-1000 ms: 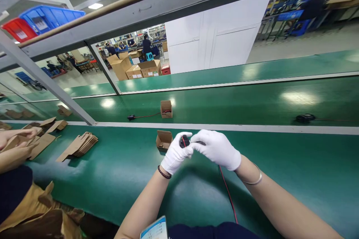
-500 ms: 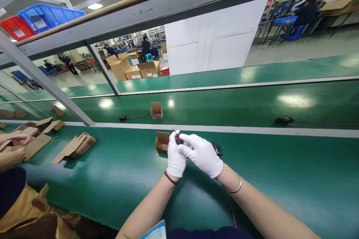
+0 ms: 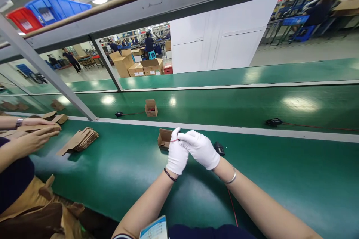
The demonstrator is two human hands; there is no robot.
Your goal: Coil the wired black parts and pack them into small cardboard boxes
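Observation:
Both my hands wear white gloves and meet above the green work surface (image 3: 134, 179). My left hand (image 3: 177, 155) is closed, and a thin red wire (image 3: 174, 140) crosses its fingers. Thumb and fingertips of my right hand (image 3: 200, 150) are pinched together at the end of this wire, touching the left hand. Anything else inside the fingers is hidden. Just behind my left hand stands an open small cardboard box (image 3: 164, 140), partly covered by it. A black plastic device (image 3: 219, 148) lies beyond my right hand. Another stretch of red cable (image 3: 232, 206) runs below my right forearm.
On the green belt (image 3: 210, 105) behind the white strip sit a carton (image 3: 151, 108) with red wire inside and two black devices (image 3: 273, 122) on red cables. Flattened cardboard (image 3: 81, 140) is stacked at left, near a co-worker's hands (image 3: 36, 138). A slanted metal post (image 3: 64, 86) rises there.
The small black part with red wires that showed between my fingers is now hidden. My right fingers have closed in on the wire. The co-worker's hands moved right over the cardboard. Belt items shifted left.

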